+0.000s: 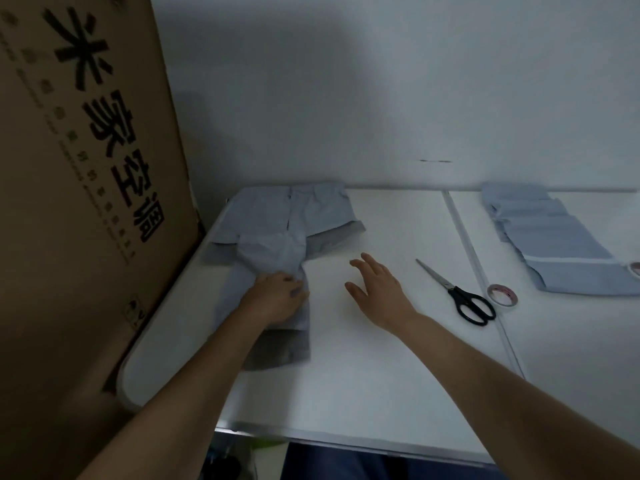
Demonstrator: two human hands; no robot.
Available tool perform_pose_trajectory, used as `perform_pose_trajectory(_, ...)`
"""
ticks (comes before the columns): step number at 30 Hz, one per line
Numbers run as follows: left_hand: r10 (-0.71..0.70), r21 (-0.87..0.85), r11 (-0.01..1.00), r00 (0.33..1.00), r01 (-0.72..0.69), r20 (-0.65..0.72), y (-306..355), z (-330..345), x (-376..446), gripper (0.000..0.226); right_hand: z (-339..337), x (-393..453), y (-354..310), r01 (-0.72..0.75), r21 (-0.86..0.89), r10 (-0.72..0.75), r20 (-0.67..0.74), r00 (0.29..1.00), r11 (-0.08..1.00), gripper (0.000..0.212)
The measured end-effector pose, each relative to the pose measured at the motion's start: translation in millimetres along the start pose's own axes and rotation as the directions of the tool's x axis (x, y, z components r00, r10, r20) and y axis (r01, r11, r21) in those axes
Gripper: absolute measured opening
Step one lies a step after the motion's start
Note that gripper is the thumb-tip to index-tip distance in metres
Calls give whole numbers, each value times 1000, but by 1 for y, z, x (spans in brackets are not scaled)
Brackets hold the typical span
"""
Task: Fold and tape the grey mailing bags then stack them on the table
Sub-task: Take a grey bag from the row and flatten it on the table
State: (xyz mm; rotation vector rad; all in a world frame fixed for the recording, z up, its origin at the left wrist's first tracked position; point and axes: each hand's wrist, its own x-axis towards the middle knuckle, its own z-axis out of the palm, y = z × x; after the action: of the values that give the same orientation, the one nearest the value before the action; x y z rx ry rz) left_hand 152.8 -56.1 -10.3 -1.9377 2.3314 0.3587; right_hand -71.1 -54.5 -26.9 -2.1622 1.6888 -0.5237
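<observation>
Nearest you, the front edge of the white counter (pixel 346 393) runs across the bottom of the view, and both your bare forearms reach over it. Your left hand (pixel 277 299) lies palm down, fingers spread flat, pressing on the near part of a stack of grey bags (pixel 277 237) at the left end of the counter; it presses on the stack and does not grip it. Your right hand (pixel 377 289) is just to the right of that stack, fingers loose and spread, holding nothing; whether it touches the counter cannot be told. The stack of folded bags reaches from your left hand back to the wall (pixel 381 81), with folded flaps sticking out on each side. To the right of your right hand lie scissors (pixel 457 292) with black handles, blades pointing away and to the left. Just beside the handles is a roll of tape (pixel 502 294), lying flat near a seam (pixel 481 271) in the counter. Further right and back, a second pile of grey bags (pixel 554 237) lies flat by the wall, with another roll (pixel 635 269) partly cut off at the picture's edge. A tall cardboard box (pixel 86 202) with black printed characters stands against the counter's left side.
</observation>
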Motion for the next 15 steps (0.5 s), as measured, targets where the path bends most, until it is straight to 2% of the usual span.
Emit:
perform_pose_trajectory(2, 49, -135, 989, 998, -52, -29, 13, -6, -6, 44, 3, -3, -6, 7, 50, -7, -2, 1000, 999, 50)
perform_pose_trajectory(4, 133, -258, 952, 981, -167, -143, 18, -7, -11, 30, 7, -8, -11, 34, 102, -31, -28, 999, 994, 46)
perform_pose_trajectory(5, 163, -273, 933, 953, -233, -256, 18, -4, -14, 27, 9, -11, -13, 52, 126, -47, -46, 998, 991, 43)
perform_pose_trajectory(6, 170, -245, 926, 897, -287, -407, 14, 1, -16, 29, 11, -15, -15, 63, 157, -56, -52, 997, 986, 41)
perform_pose_trajectory(7, 130, -185, 947, 843, -261, -523, 9, 7, -17, 35, 13, -19, -17, 61, 194, -54, -41, 998, 979, 39)
perform_pose_trajectory(8, 35, -165, 973, 809, -162, -587, -1, 16, -16, 43, 15, -23, -19, 51, 224, -50, -14, 999, 973, 39)
perform_pose_trajectory(9, -130, -222, 975, 804, -3, -580, -11, 21, -18, 52, 18, -26, -21, 41, 236, -46, 14, 999, 971, 39)
perform_pose_trajectory(11, -439, -440, 863, 800, 249, -409, -28, 30, -21, 66, 23, -26, -24, 34, 224, -45, 45, 998, 974, 41)
perform_pose_trajectory(12, -483, -508, 816, 809, 276, -336, -33, 34, -22, 70, 24, -26, -26, 31, 227, -44, 52, 998, 973, 42)
perform_pose_trajectory(15, -383, -572, 805, 875, 158, -298, -28, 36, -28, 67, 24, -23, -38, -58, 289, 27, 108, 994, 955, 51)
